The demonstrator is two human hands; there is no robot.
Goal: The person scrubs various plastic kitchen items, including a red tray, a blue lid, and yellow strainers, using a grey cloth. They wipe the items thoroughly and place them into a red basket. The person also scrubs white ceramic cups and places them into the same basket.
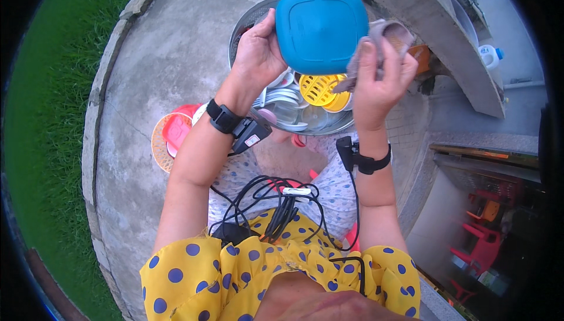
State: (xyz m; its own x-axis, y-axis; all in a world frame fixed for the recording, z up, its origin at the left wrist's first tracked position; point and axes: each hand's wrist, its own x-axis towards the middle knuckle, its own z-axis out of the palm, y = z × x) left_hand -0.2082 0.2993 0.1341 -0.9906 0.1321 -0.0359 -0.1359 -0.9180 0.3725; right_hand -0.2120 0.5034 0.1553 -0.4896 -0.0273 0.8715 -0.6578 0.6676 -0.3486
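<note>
In my left hand [258,53] is a blue, rounded-square plastic lid or container [322,33], gripped at its left edge with the thumb up along the side. Folded between the fingers of my right hand [383,77] is a greyish cloth [395,32], close against the blue piece's right edge. Whether the cloth touches it I cannot tell. Both hands are over a round metal basin [341,127]. Inside it, a yellow slotted plastic disc [314,89] lies among several white plastic pieces [279,99]. The blue piece hides the basin's far part.
An orange lattice basket [158,143] with red plastic things stands left of my knees. Black cables [285,203] lie bunched on my lap. A concrete ledge [479,83] curves along the right, near a white jug [487,56]. Grass [53,115] borders the concrete floor [138,86].
</note>
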